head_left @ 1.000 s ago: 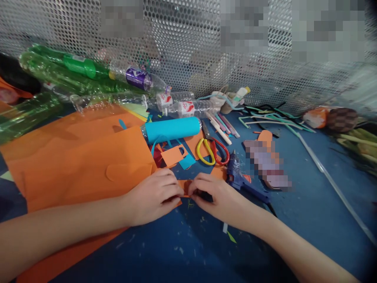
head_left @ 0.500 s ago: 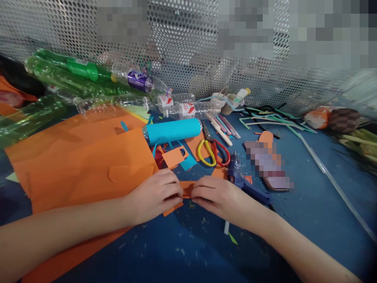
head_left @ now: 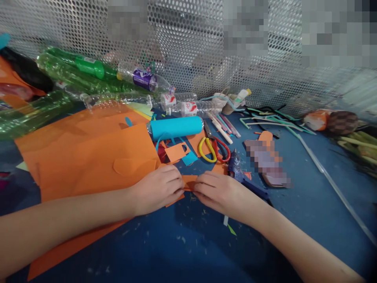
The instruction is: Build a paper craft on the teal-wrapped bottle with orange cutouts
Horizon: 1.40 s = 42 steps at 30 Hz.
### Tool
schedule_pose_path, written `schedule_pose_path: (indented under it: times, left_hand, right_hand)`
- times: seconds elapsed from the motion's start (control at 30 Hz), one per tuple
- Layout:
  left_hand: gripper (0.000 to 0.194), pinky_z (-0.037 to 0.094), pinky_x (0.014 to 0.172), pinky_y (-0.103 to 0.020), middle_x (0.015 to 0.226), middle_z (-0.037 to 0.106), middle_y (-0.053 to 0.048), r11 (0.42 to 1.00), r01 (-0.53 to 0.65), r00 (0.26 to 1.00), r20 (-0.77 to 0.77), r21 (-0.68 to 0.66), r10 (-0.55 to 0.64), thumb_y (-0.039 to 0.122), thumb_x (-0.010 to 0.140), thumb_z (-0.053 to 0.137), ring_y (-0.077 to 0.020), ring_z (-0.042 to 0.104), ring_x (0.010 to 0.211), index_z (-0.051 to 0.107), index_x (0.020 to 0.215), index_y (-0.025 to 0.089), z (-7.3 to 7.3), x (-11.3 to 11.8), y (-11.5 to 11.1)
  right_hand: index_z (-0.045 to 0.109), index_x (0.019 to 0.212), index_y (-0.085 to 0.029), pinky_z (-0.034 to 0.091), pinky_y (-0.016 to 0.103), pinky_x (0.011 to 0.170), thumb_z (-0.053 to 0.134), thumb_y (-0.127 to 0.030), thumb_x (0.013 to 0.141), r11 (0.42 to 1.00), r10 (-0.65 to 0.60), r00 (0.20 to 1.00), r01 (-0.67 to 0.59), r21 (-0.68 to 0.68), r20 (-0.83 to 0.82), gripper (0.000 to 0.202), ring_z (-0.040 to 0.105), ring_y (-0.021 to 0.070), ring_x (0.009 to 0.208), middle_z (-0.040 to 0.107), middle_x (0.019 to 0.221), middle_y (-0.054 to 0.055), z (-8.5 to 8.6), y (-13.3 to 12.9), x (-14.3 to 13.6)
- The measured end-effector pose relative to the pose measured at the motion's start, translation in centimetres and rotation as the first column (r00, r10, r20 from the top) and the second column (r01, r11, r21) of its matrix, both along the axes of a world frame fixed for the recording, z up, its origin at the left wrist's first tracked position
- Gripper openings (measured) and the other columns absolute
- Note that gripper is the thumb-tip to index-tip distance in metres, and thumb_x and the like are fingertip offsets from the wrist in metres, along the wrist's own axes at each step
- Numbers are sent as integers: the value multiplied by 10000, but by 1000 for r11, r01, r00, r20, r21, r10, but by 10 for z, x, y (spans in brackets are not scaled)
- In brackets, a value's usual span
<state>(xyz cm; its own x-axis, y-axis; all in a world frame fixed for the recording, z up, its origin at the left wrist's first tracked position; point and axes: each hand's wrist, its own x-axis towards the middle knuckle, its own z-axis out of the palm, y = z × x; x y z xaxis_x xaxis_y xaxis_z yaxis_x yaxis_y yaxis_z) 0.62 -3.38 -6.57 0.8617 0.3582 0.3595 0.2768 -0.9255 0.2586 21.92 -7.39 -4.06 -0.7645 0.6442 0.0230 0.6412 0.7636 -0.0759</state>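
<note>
Between my two hands is a small folded strip of orange paper (head_left: 189, 182). My left hand (head_left: 160, 188) pinches its left end, and my right hand (head_left: 216, 192) pinches the right end, fingers closed on both sides. Part of the strip is hidden under the fingertips. Large orange paper sheets (head_left: 88, 157) lie under and behind my left forearm. Close behind my right hand rests a dark blue glue gun (head_left: 247, 182). Scissors (head_left: 216, 149) with one yellow and one red handle loop lie beyond the strip, beside orange and blue paper scraps (head_left: 176, 152).
A bottle wrapped in blue paper (head_left: 176, 127) lies past the scraps. Green bottles (head_left: 79, 74) and clear bottles (head_left: 194, 108) line the perforated metal screen (head_left: 182, 35). Several markers (head_left: 222, 129), a phone (head_left: 265, 163) and a long clear tube (head_left: 324, 173) are on the blue table (head_left: 165, 243).
Both hands keep their hold on the orange strip, with hardly any change in finger position. The view has shifted slightly, so the things at left appear a little further right.
</note>
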Motion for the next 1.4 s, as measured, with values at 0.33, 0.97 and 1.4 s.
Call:
schedule_pose_path:
  times: [0.33,0.97,1.4]
  left_hand:
    - [255,436,768,-321,786,562,-67,994,-28,1000,-14,-102,27,223,924,403,-184,498,797,606,809,123,1,-4,-2]
    - [163,436,786,-349,862,478,-56,973,-119,991,-80,-197,105,190,896,426,-193,446,875,517,767,147,3,1,-1]
    - [25,417,824,-335,898,480,-32,920,-121,992,-8,-373,127,188,844,507,-182,450,909,492,835,172,0,0,2]
  right_hand:
    - [584,795,-156,404,303,615,450,-134,887,963,71,985,-108,245,156,165,498,176,702,565,744,45,-3,-7,-5]
    - [554,802,-164,437,278,749,496,-122,853,964,-208,920,134,-231,-331,88,510,152,824,521,855,44,-3,4,-4]
    - [516,796,-179,434,289,753,503,-90,811,930,-301,890,195,-312,-343,91,490,155,812,483,868,39,-5,3,-7]
